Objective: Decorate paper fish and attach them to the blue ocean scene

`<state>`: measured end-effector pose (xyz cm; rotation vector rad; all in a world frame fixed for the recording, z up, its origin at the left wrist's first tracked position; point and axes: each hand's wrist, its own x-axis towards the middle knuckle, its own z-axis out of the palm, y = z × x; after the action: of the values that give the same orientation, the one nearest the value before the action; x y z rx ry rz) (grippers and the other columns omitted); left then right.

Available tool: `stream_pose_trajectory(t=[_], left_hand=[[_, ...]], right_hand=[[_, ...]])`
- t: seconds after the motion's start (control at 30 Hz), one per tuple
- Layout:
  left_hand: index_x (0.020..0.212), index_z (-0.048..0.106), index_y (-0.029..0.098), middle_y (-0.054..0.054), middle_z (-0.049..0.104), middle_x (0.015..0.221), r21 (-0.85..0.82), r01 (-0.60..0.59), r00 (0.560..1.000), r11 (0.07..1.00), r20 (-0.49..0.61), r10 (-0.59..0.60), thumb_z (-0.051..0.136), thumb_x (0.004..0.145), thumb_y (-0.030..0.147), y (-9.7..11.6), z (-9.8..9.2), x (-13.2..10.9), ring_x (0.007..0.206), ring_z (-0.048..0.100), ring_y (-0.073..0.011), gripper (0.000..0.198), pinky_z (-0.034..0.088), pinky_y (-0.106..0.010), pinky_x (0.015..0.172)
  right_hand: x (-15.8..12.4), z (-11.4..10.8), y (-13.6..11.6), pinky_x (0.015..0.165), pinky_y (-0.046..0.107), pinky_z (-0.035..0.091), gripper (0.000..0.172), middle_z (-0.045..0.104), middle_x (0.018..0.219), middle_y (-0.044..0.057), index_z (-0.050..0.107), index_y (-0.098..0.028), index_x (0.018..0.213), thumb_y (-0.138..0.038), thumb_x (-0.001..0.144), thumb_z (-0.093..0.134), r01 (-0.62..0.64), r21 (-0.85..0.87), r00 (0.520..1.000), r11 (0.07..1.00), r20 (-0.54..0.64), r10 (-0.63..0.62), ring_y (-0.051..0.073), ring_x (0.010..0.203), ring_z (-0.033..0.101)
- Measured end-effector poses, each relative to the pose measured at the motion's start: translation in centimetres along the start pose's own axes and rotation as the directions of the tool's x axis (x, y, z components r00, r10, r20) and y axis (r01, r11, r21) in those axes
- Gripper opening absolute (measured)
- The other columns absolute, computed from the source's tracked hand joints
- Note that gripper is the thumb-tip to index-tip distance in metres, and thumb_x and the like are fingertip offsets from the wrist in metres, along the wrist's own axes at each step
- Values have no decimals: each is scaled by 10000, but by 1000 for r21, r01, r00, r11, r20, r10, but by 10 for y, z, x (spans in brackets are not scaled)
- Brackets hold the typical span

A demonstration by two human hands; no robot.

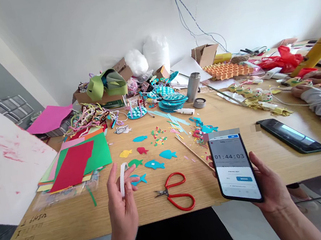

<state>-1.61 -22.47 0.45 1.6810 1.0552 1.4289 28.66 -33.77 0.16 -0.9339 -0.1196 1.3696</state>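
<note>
My left hand holds a narrow white ring, likely a roll of tape, between thumb and fingers above the table's front edge. In my right hand lies a smartphone, its lit screen showing a timer at 01:44:03. Red-handled scissors rest on the table between my hands, blades pointing left. Paper fish lie beyond them: several blue ones, a yellow one, a red one and a green one. A blue fish is partly behind my left fingers.
Coloured paper sheets are stacked at left. A thin wooden stick, paper scraps, blue plates and a steel flask stand or lie midway. At right are another phone and a co-worker's hands.
</note>
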Motion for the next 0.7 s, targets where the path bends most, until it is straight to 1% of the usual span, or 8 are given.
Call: stream_pose_trajectory(t=[0.1, 0.17, 0.37, 0.57, 0.63, 0.7], left_hand=[[1437, 270, 209, -139, 653, 1168, 8, -5, 1000, 1000, -2, 5, 467, 938, 296, -1, 0, 0, 910, 673, -205, 543, 519, -314, 686], [1436, 270, 210, -139, 650, 1172, 6, -10, 1000, 1000, -2, 10, 469, 937, 295, -1, 0, 0, 909, 674, -207, 545, 520, -319, 688], [1433, 278, 220, -140, 645, 1177, -10, -5, 1000, 1000, -7, 5, 473, 935, 293, 1, 1, 0, 918, 674, -209, 539, 520, -320, 687], [1432, 277, 209, -147, 641, 1179, -9, -2, 1000, 1000, -10, 2, 474, 933, 307, 3, 2, 1, 915, 673, -212, 545, 521, -323, 690], [1429, 280, 210, -149, 639, 1181, -9, -5, 1000, 1000, -9, 5, 474, 933, 307, 4, 3, 2, 914, 673, -208, 541, 524, -319, 694], [1425, 282, 210, -150, 637, 1180, -8, -9, 1000, 1000, -8, 9, 476, 932, 302, 4, 3, 2, 914, 673, -206, 538, 526, -314, 695]], right_hand=[[-1, -3, -1, 998, 524, 409, 679, 651, 1193, 147, 639, -187, 1177, -708, 787, 445, -15, -25, 1000, 1000, 22, 16, 325, 1000, 662], [-1, -4, -1, 994, 525, 411, 707, 651, 1189, 157, 637, -180, 1181, -726, 778, 438, -22, -35, 999, 999, 32, 23, 332, 1000, 661], [-2, -5, -2, 984, 520, 419, 703, 655, 1183, 154, 661, -182, 1133, -740, 764, 447, -20, -22, 999, 1000, 29, 21, 334, 982, 667], [-3, -2, -3, 997, 530, 403, 750, 652, 1183, 168, 632, -174, 1187, -755, 754, 439, 5, -62, 1000, 998, 30, -3, 347, 1015, 651], [-3, -1, -6, 1007, 521, 398, 736, 661, 1169, 163, 618, -174, 1206, -738, 768, 438, 7, -59, 1000, 998, 13, -6, 341, 1036, 643], [-2, -2, -9, 1007, 512, 405, 687, 673, 1153, 150, 603, -186, 1220, -700, 795, 438, 13, -53, 1000, 998, -12, -14, 327, 1040, 644]])
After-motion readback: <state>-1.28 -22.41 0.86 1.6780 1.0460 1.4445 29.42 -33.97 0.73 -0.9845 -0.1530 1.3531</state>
